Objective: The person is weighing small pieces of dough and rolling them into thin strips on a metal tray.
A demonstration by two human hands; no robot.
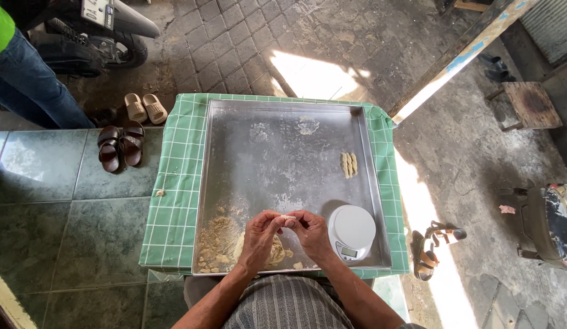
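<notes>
My left hand (pixel 259 239) and my right hand (pixel 312 234) meet over the near edge of a large metal tray (pixel 283 152), pinching a small piece of pale dough (pixel 288 217) between their fingertips. Under my hands lies a lump of dough (pixel 276 251) with loose crumbs (pixel 216 240) to its left. Three twisted dough sticks (pixel 349 164) lie side by side at the tray's right. A small white round scale (pixel 352 230) sits in the tray's near right corner, just right of my right hand.
The tray rests on a green checked cloth (pixel 174 201) over a low table. Brown sandals (pixel 120 145) and beige slippers (pixel 145 108) lie at the left, another sandal pair (pixel 433 244) at the right. A person in jeans (pixel 27 79) stands far left beside a motorbike (pixel 100 36). A wooden stool (pixel 530 103) is far right.
</notes>
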